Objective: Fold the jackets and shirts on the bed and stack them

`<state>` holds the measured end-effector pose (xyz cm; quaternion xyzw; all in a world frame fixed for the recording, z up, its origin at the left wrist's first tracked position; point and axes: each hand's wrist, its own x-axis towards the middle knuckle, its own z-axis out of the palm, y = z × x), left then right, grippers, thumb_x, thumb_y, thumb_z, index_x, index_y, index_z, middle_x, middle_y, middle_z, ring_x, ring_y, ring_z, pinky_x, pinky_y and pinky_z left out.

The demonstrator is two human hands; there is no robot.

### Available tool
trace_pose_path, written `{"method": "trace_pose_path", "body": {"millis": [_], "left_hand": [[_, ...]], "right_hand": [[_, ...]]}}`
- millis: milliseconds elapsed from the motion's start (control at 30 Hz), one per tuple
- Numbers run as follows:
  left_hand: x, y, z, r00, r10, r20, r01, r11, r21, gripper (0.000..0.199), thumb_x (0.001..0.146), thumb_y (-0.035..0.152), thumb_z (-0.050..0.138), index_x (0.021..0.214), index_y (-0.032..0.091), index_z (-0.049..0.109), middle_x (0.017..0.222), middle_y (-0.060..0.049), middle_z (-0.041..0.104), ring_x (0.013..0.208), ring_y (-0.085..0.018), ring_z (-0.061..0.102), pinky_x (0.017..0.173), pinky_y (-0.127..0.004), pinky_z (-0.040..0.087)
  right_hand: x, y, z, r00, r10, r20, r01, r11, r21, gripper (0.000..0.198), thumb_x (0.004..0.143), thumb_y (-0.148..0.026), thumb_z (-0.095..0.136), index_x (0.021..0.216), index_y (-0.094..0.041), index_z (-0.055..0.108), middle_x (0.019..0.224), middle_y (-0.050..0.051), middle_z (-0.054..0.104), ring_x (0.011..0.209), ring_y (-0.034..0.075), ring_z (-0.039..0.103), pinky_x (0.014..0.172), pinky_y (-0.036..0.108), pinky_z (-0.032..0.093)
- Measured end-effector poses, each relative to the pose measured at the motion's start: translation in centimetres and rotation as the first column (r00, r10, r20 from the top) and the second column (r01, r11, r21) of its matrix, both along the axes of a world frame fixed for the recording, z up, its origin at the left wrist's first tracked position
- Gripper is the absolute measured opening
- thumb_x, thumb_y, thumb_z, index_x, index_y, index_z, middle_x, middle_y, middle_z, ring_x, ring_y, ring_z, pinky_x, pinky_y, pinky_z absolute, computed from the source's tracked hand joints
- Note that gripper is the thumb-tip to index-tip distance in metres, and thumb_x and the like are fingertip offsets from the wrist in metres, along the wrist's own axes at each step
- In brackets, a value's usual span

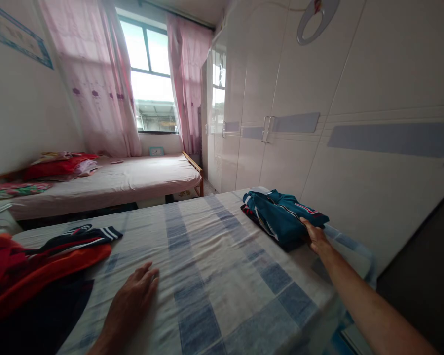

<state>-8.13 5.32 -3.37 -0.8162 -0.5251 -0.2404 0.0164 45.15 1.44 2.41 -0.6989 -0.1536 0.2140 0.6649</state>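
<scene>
Toward the far right of the bed, my right hand (316,237) grips the near edge of a folded teal zip jacket (281,212). Its thumb lies on top and the other fingers are mostly hidden below. Dark folded clothing (257,222) shows under the jacket. My left hand (133,296) is open and holds nothing, low over the checked bed sheet (229,276), with its fingers stretched forward. To its left lies a loose pile of clothes, among them an orange-red garment (70,264) and a dark sleeve with white stripes (99,235).
Tall white wardrobes (296,88) line the right side, close beside the bed. A second bed (144,180) with a pink sheet and red bedding (59,166) stands under the curtained window (153,69). A small blue-framed clock (156,151) is at its back edge.
</scene>
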Motion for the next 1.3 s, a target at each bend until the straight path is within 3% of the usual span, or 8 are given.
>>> {"method": "trace_pose_path", "body": {"millis": [133,233,333,433,600,767,1100,1300], "left_hand": [[0.1,-0.1,0.1,1.000,0.005,0.030,-0.005,1.000,-0.009,0.035,0.086,0.034,0.039,0.102,0.020,0.067,0.122,-0.009,0.061,0.111,-0.023,0.058,0.093,-0.037,0.049],[0.5,-0.5,0.6,0.997,0.008,0.078,-0.005,0.999,-0.033,0.032,0.085,0.030,0.041,0.101,0.019,0.067,0.121,-0.011,0.061,0.111,-0.024,0.058,0.094,-0.040,0.047],[0.9,-0.9,1.2,0.990,-0.004,0.142,0.014,0.997,-0.070,0.030,0.085,0.023,0.042,0.101,0.015,0.066,0.121,-0.014,0.060,0.112,-0.026,0.056,0.097,-0.044,0.044],[1.2,-1.3,1.6,0.986,0.023,0.163,-0.009,0.996,-0.087,0.027,0.084,0.019,0.045,0.101,0.017,0.065,0.121,-0.012,0.059,0.114,-0.023,0.054,0.099,-0.040,0.042],[1.2,-1.4,1.6,0.985,0.048,0.164,-0.035,0.996,-0.083,0.023,0.083,0.021,0.050,0.100,0.021,0.066,0.122,-0.007,0.059,0.113,-0.018,0.053,0.100,-0.032,0.041],[0.8,-1.2,1.7,0.985,0.029,0.171,-0.017,0.997,-0.073,0.023,0.081,0.022,0.053,0.100,0.021,0.066,0.121,-0.006,0.060,0.112,-0.017,0.053,0.099,-0.029,0.040],[0.3,-1.3,1.6,0.975,0.051,0.216,-0.049,0.999,-0.015,0.023,0.078,0.019,0.056,0.097,0.021,0.068,0.116,-0.004,0.063,0.108,-0.016,0.057,0.095,-0.028,0.045],[-5.0,-2.6,7.8,0.908,0.312,0.280,-0.364,0.919,0.154,0.030,0.087,0.019,0.044,0.110,0.019,0.063,0.125,-0.006,0.057,0.118,-0.017,0.050,0.104,-0.029,0.037]], "right_hand": [[-1.5,-0.3,1.0,0.966,-0.178,0.190,0.183,0.983,-0.011,0.058,0.068,-0.034,0.058,0.119,-0.008,0.048,0.125,0.022,0.051,0.122,0.035,0.043,0.096,0.047,0.043],[-5.3,-0.5,1.5,0.780,-0.273,0.563,0.228,0.962,0.150,0.075,0.071,-0.030,0.055,0.137,-0.007,0.029,0.145,0.020,0.027,0.135,0.033,0.020,0.109,0.050,0.023],[-10.7,0.6,1.3,0.575,-0.092,0.813,-0.105,0.977,0.185,0.061,0.078,-0.034,0.049,0.134,-0.015,0.036,0.137,0.016,0.039,0.125,0.030,0.038,0.102,0.048,0.034],[-15.8,2.9,0.0,0.530,0.237,0.814,-0.391,0.920,-0.013,0.053,0.078,-0.040,0.047,0.126,-0.017,0.047,0.128,0.014,0.047,0.116,0.028,0.047,0.093,0.044,0.043],[-20.2,6.7,-4.1,0.388,0.558,0.734,-0.563,0.773,-0.291,0.046,0.074,-0.041,0.043,0.109,-0.017,0.058,0.114,0.013,0.058,0.103,0.026,0.058,0.084,0.039,0.049],[-19.8,8.0,-6.4,0.130,0.622,0.772,-0.587,0.676,-0.446,0.038,0.073,-0.041,0.041,0.094,-0.021,0.066,0.113,0.009,0.062,0.103,0.025,0.060,0.093,0.039,0.045],[-19.3,8.2,-6.4,0.054,0.641,0.765,-0.561,0.653,-0.508,0.044,0.074,-0.045,0.037,0.095,-0.020,0.067,0.111,0.007,0.065,0.102,0.027,0.061,0.091,0.040,0.047],[-19.2,8.2,-6.1,0.063,0.650,0.757,-0.577,0.643,-0.504,0.045,0.072,-0.047,0.039,0.094,-0.020,0.068,0.109,0.008,0.066,0.101,0.028,0.062,0.091,0.041,0.048]]}}
